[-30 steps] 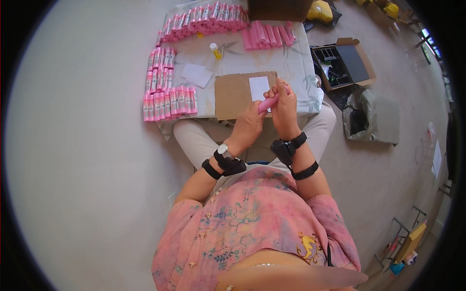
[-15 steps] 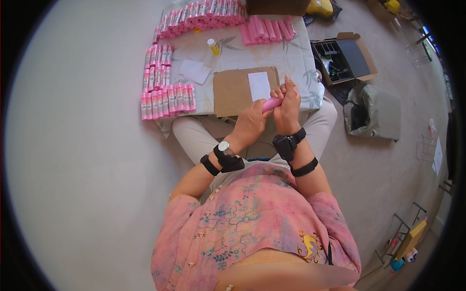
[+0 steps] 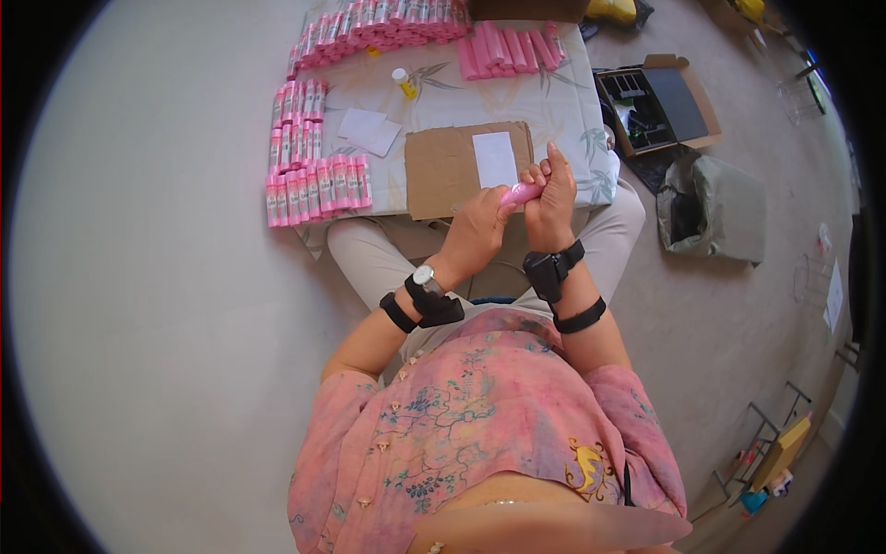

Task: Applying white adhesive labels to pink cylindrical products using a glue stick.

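Note:
Between my two hands, over the near edge of the table, is a pink roll (image 3: 522, 193). My left hand (image 3: 477, 224) grips its left end. My right hand (image 3: 552, 198) is curled around the other end, its palm side toward me and its thumb pointing away. Just beyond my hands a piece of brown cardboard (image 3: 438, 175) lies flat, with a white paper slip (image 3: 496, 159) on its right part. Left of the cardboard are more white slips (image 3: 371, 133). A glue stick (image 3: 404, 84) with a white cap and yellow base is farther back.
Labelled pink rolls (image 3: 318, 187) stand in rows along the table's left side, with a large stack (image 3: 383, 32) at the back. Plain pink rolls (image 3: 508, 53) lie at the back right. An open box (image 3: 655, 106) and a grey bag (image 3: 724, 208) are on the floor to the right.
Both hands stay on the pink roll and have moved very slightly to the right. The roll shows a little more of its shiny surface. The things on the table stay put.

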Tool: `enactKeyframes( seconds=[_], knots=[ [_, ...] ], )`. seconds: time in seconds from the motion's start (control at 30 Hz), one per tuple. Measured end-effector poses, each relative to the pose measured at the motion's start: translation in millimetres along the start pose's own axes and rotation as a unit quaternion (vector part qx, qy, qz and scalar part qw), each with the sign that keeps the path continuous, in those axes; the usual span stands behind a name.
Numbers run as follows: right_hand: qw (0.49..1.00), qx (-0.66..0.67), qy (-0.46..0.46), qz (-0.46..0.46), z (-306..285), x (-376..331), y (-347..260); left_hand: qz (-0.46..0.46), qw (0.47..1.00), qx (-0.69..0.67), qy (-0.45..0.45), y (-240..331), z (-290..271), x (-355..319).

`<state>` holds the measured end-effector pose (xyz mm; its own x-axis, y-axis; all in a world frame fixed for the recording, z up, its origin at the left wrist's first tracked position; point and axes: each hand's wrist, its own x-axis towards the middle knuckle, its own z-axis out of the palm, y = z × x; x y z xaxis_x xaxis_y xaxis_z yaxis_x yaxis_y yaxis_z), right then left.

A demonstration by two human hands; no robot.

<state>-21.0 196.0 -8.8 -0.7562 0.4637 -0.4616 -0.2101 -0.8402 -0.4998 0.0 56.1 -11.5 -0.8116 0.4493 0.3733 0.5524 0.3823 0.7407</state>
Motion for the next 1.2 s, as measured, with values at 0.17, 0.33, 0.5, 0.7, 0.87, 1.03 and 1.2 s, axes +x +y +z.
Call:
enactKeyframes(
  seconds=[0.17,0.33,0.5,0.7,0.87,1.03,1.2],
  knots=[
    [0.999,-0.005,-0.034,0.005,-16,6,-3,-0.216,0.939,-0.248,-0.097,0,-5,0],
    [0.998,-0.003,-0.061,0.016,-29,8,-1,-0.398,0.761,-0.486,-0.161,-11,-1,-5],
    [0.999,0.017,-0.016,0.036,-48,13,8,-0.388,0.798,-0.431,-0.162,-18,8,-13],
    [0.997,0.014,-0.048,0.058,-64,17,7,-0.443,0.727,-0.504,-0.145,-14,9,-16],
    [0.996,0.010,-0.066,0.063,-59,16,3,-0.472,0.685,-0.536,-0.147,-12,12,-9],
    [0.991,0.018,-0.103,0.086,-68,15,5,-0.475,0.653,-0.580,-0.107,-23,22,-18],
    [0.988,-0.004,-0.073,0.140,-93,19,3,-0.326,0.895,-0.291,-0.089,-35,23,-25]
  ],
)
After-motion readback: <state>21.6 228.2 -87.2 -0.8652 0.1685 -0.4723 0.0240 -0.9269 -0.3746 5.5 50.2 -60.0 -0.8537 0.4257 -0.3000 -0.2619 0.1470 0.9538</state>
